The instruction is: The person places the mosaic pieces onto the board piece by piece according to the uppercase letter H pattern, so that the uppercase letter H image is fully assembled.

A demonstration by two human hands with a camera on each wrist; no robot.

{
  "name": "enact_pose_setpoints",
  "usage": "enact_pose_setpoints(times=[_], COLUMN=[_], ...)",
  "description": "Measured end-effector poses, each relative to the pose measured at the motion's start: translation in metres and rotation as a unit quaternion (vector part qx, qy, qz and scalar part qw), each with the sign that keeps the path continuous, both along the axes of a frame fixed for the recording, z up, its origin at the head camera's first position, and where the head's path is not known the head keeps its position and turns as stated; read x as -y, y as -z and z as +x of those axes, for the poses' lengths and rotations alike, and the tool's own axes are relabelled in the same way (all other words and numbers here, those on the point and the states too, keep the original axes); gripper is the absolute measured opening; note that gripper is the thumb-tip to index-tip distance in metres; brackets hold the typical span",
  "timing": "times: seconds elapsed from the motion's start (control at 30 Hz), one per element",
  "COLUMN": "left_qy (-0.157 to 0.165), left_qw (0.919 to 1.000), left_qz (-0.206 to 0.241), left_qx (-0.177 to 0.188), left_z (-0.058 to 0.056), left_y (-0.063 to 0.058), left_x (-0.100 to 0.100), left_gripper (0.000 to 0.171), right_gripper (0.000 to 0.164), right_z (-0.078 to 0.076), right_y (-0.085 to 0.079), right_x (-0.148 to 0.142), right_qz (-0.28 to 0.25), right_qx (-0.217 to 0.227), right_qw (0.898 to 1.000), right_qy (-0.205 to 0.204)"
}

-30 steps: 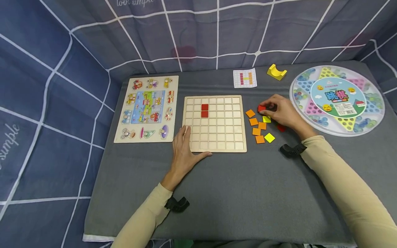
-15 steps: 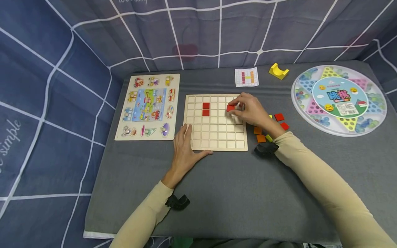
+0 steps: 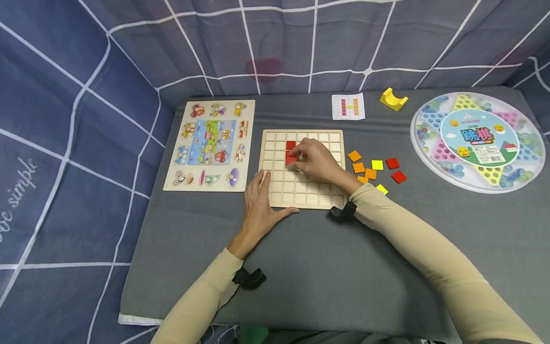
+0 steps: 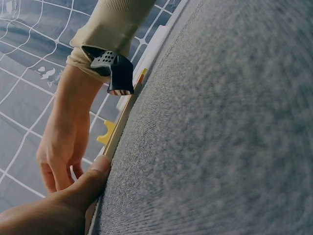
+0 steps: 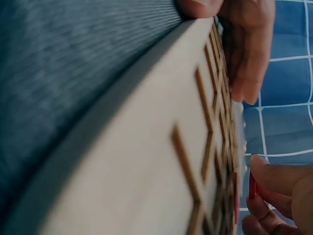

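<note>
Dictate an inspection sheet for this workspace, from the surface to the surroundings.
Surface: grey cloth, in view on all sides of the board.
Job's things: board with red tiles placed in it; loose tiles, orange, yellow and red, to its right; pattern card beyond.
Clutter: picture puzzle left, yellow block at the back, round box right.
Left hand: touching the board's near left corner.
Right hand: over the board, pinching a red tile.
Cables: nothing seen.
Surroundings: blue curtain behind and left.
</note>
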State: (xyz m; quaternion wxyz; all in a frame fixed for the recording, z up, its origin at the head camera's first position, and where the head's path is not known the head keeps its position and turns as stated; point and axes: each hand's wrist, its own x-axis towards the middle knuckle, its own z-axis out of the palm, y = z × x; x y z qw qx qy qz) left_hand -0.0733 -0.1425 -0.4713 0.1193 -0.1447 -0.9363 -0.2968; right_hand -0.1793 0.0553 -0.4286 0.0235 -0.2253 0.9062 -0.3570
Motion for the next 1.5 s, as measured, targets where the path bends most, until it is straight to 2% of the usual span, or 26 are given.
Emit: enact_pose_setpoints(times=[0.23, 0.6, 0.93, 1.17, 1.5], left_qy=[0.007, 0.002, -0.001, 0.002, 0.001], left_qw=[0.9999, 1.0000, 0.9999, 1.0000, 1.0000], left_qz=[0.008, 0.005, 0.003, 0.004, 0.001], left_qx=[-0.008, -0.005, 0.010, -0.007, -0.008], left_z=[0.000, 0.000, 0.000, 0.000, 0.000], left_y=[-0.002, 0.000, -0.001, 0.000, 0.000], left_x=[-0.002, -0.001, -0.001, -0.001, -0.001], left_gripper=[0.117, 0.119, 0.120, 0.119, 0.118], right_gripper=[0.029, 0.029, 0.027, 0.027, 0.027], right_z=[0.000, 0.002, 0.004, 0.005, 0.006], right_y=[0.008, 0.010, 0.013, 0.016, 0.018], right_x=[0.001, 0.004, 0.003, 0.004, 0.003], right_qz=[0.009, 0.030, 0.018, 0.012, 0.005], right_qx=[0.012, -0.016, -0.014, -0.024, -0.025], right_qw=[1.000, 0.999, 1.000, 1.000, 1.000], right_qy=[0.010, 0.000, 0.009, 0.008, 0.008])
